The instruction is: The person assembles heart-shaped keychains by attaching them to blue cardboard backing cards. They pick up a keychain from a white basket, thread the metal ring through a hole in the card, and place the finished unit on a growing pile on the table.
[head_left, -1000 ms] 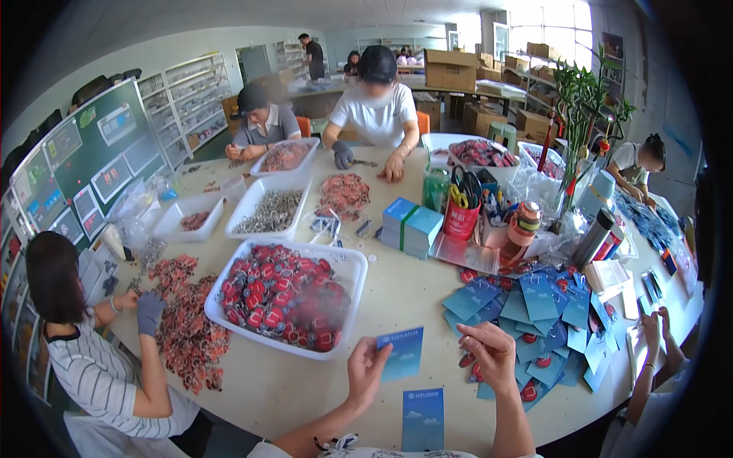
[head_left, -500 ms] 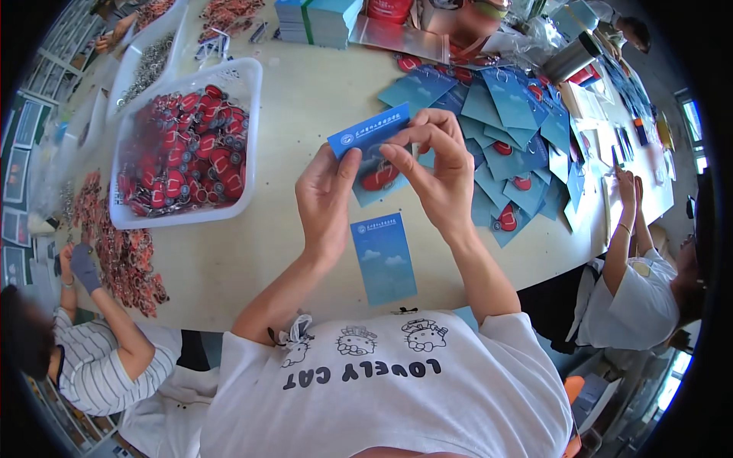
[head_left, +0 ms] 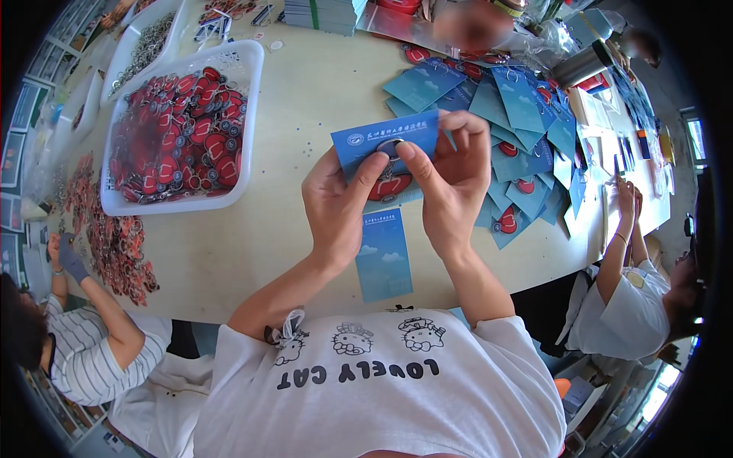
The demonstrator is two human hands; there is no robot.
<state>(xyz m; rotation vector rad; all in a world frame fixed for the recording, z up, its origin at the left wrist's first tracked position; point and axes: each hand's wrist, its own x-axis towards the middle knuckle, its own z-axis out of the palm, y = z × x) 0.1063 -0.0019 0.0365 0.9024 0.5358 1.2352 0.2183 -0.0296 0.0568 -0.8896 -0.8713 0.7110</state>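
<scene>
My left hand (head_left: pixel 334 208) is closed on the left side of a blue card (head_left: pixel 353 153) with white lettering. Closed on the card's right side is my right hand (head_left: pixel 450 195), its fingers mostly behind it. Both thumbs press at the metal ring of a red keychain (head_left: pixel 390 188), which lies against the card's front. Whether the ring passes through the card cannot be made out. Below my hands, a second blue card (head_left: pixel 384 263) with white clouds lies flat on the table.
A white bin (head_left: pixel 256 99) of red keychains stands on the left, beside piled orange-red pieces (head_left: pixel 114 244). Another white bin (head_left: pixel 114 80) holds metal rings. Blue cards with keychains (head_left: pixel 500 160) are heaped at right, near a metal flask (head_left: pixel 584 65). People sit on both sides.
The held card has turned more squarely toward me and moved slightly right. My right thumb and left thumb have come together at the keychain's ring.
</scene>
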